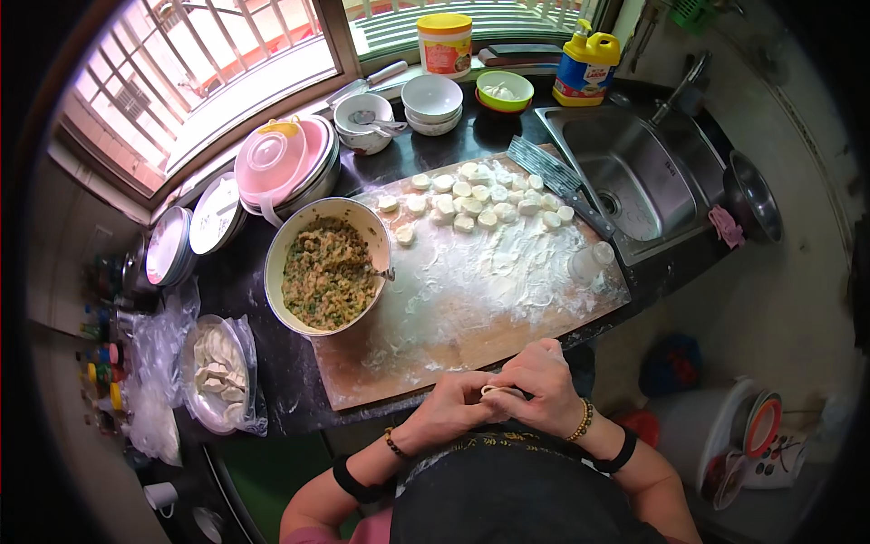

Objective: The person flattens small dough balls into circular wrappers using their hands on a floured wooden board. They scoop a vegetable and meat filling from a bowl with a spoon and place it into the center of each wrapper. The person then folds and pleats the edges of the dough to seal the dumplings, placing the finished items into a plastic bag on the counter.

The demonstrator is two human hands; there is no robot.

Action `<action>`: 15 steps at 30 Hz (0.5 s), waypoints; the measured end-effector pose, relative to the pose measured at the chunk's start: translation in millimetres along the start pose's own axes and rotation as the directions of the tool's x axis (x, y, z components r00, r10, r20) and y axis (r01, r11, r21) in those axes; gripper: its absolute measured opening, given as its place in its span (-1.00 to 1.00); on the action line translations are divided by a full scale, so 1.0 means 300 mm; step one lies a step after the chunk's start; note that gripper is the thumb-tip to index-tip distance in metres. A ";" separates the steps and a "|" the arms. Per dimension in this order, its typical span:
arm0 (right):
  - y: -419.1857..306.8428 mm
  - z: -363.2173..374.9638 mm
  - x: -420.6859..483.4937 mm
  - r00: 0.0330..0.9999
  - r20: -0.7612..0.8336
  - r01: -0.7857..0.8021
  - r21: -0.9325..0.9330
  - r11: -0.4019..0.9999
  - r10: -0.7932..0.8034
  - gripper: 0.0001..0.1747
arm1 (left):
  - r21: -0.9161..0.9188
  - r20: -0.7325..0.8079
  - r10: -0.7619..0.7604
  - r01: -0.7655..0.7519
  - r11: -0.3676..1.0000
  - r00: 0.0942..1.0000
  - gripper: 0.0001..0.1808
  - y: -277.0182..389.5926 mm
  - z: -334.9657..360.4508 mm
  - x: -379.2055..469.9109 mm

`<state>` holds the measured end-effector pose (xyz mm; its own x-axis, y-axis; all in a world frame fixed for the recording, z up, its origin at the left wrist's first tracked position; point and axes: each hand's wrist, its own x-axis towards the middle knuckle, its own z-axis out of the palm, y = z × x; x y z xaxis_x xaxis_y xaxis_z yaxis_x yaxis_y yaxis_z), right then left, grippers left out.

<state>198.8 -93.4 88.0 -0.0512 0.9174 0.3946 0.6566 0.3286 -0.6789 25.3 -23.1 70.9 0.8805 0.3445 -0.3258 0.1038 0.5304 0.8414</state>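
Note:
Both hands meet close to my body, over the near edge of a floured wooden board [421,340]. Between the fingers of my left hand [452,408] and my right hand [540,381] is a small dumpling [499,392], its pale dough edge showing while the fingers hide most of it. Beyond them, several small dough pieces [476,194] lie in flour at the board's far side. To the left a large enamel basin [268,285] overlaps the board and holds minced filling [329,272], with a utensil handle [387,274] at its rim. Shaped dumplings [219,370] sit on a bagged tray [197,401].
A cleaver [550,170] rests on the board's far right corner by the steel sink [639,163]. A translucent bottle [590,262] is at the right edge. Bowls [431,102], stacked plates [168,245] and pink colanders [272,160] line the window side.

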 end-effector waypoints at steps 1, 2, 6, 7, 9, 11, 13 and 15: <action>0.000 0.003 -0.003 1.000 0.018 0.000 -0.002 1.000 0.000 -0.89 | 0.027 0.005 -0.006 0.005 1.000 1.000 -0.78 -0.009 -0.005 0.000; 0.002 0.010 -0.006 1.000 0.004 0.003 0.010 1.000 -0.003 -0.89 | 0.020 0.004 -0.003 0.003 1.000 1.000 -0.78 -0.013 -0.004 -0.002; 0.012 0.035 -0.023 0.999 -0.030 0.017 0.024 1.000 -0.017 -0.92 | 0.004 0.004 -0.016 0.016 1.000 1.000 -0.77 -0.018 -0.004 -0.005; 0.013 0.036 -0.025 0.999 -0.033 0.023 0.019 1.000 -0.022 -0.92 | 0.002 0.006 -0.025 0.025 1.000 1.000 -0.77 -0.018 -0.005 -0.006; 0.011 0.034 -0.024 0.999 -0.036 0.037 -0.049 0.998 -0.038 -0.91 | 0.010 -0.014 -0.066 0.066 0.998 0.998 -0.77 -0.018 -0.004 -0.007; 0.000 0.024 -0.014 0.999 -0.029 0.029 -0.097 0.995 -0.032 -0.91 | -0.007 -0.014 -0.082 0.082 0.997 0.997 -0.77 -0.020 -0.004 -0.006; -0.025 0.005 0.009 1.000 -0.012 -0.001 -0.124 0.992 -0.001 -0.90 | -0.051 0.004 -0.071 0.071 0.996 0.997 -0.77 -0.023 -0.005 -0.006; -0.018 0.007 0.014 0.999 0.028 0.029 -0.072 0.997 -0.027 -0.90 | 0.045 -0.011 -0.044 0.045 0.998 0.999 -0.75 -0.017 0.000 -0.008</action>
<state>193.5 -90.8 92.1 -0.0903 0.9142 0.3951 0.7075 0.3381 -0.6206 22.7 -26.7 67.4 0.8697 0.3294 -0.3675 0.1640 0.5095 0.8447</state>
